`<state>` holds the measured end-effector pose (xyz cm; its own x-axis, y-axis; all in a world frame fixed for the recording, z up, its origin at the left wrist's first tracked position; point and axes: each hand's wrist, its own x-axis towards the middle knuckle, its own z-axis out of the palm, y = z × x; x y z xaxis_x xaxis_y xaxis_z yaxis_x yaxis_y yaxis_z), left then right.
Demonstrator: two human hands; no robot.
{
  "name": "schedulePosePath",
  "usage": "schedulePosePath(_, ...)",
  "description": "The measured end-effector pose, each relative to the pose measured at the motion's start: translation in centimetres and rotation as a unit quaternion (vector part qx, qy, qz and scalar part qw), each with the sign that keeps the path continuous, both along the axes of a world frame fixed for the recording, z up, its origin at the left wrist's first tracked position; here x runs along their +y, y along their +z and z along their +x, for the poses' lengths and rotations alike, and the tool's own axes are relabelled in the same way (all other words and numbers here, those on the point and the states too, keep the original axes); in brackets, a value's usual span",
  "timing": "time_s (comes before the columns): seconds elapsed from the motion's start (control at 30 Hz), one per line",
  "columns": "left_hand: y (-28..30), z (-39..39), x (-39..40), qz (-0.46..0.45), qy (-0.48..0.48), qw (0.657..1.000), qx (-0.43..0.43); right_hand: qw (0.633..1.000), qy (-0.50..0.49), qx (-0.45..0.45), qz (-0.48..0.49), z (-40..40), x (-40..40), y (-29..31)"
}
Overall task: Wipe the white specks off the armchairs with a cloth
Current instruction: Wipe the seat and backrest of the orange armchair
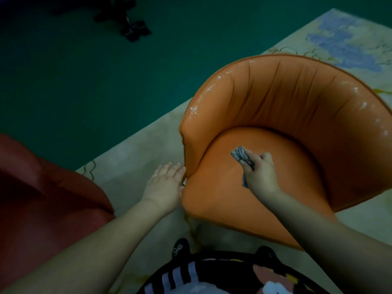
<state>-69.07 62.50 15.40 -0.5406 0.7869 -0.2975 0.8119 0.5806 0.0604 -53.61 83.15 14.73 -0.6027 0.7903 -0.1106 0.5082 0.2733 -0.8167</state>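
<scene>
Round orange tub armchair (275,115) w/ smooth leathery skin sits center-right of frame, white specks along its curved top rim. Right hand (259,171) clutches a crumpled grey patterned cloth (241,155) over the seat cushion. Left hand (166,184) lies flat, fingers straight, against the chair's left front edge.

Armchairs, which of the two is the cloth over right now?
The orange leather armchair. The right hand holds the grey patterned cloth over its seat, while the dark red armchair sits apart at the left, untouched.
</scene>
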Motion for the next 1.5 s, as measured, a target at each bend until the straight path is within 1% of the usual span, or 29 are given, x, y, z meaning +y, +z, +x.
schedulePosePath(0.17,2.2,-5.9,-2.2,0.004,-0.032,0.999,0.020,0.998,-0.056,0.014,0.023,-4.3,-3.3,1.5)
schedulePosePath(0.27,3.0,-8.9,-2.4,0.006,-0.037,0.999,0.025,0.998,-0.058,0.001,0.034,-5.6,-3.9,2.2)
schedulePosePath(0.47,4.0,-13.2,-0.6,0.027,-0.026,0.999,0.036,0.997,-0.072,0.004,0.022,-9.0,-2.3,2.8)
schedulePosePath(0.6,4.4,-15.4,1.0,0.060,0.002,0.998,0.020,0.994,-0.094,0.049,-0.002,-11.9,-0.9,2.8)
schedulePosePath(0.7,4.6,-17.3,2.2,0.087,0.007,0.996,0.014,0.992,-0.108,0.055,-0.024,-13.6,-0.7,2.7)
schedulePosePath(0.77,4.6,-19.2,3.2,0.095,-0.010,0.995,0.009,0.989,-0.125,0.062,-0.039,-15.0,-0.6,2.6)
schedulePosePath(0.9,3.8,-24.5,5.6,0.082,-0.074,0.994,-0.008,0.982,-0.179,0.060,-0.018,-19.0,0.1,1.7)
schedulePosePath(1.03,2.7,-30.3,7.9,0.053,-0.159,0.985,-0.030,0.960,-0.275,0.056,-0.024,-23.2,-0.1,0.6)
schedulePosePath(1.13,2.4,-33.8,9.2,0.043,-0.220,0.974,-0.043,0.939,-0.341,0.028,-0.035,-25.6,-1.1,0.1)
schedulePosePath(1.23,2.2,-36.5,10.9,0.048,-0.269,0.961,-0.052,0.916,-0.400,0.001,-0.024,-26.9,-2.2,-0.4)
schedulePosePath(1.33,1.8,-37.5,12.9,0.052,-0.295,0.952,-0.066,0.896,-0.443,0.022,-0.031,-27.5,-3.1,-0.3)
schedulePosePath(1.5,1.1,-36.7,16.3,0.051,-0.311,0.943,-0.104,0.872,-0.486,0.037,-0.037,-27.7,-3.3,-0.3)
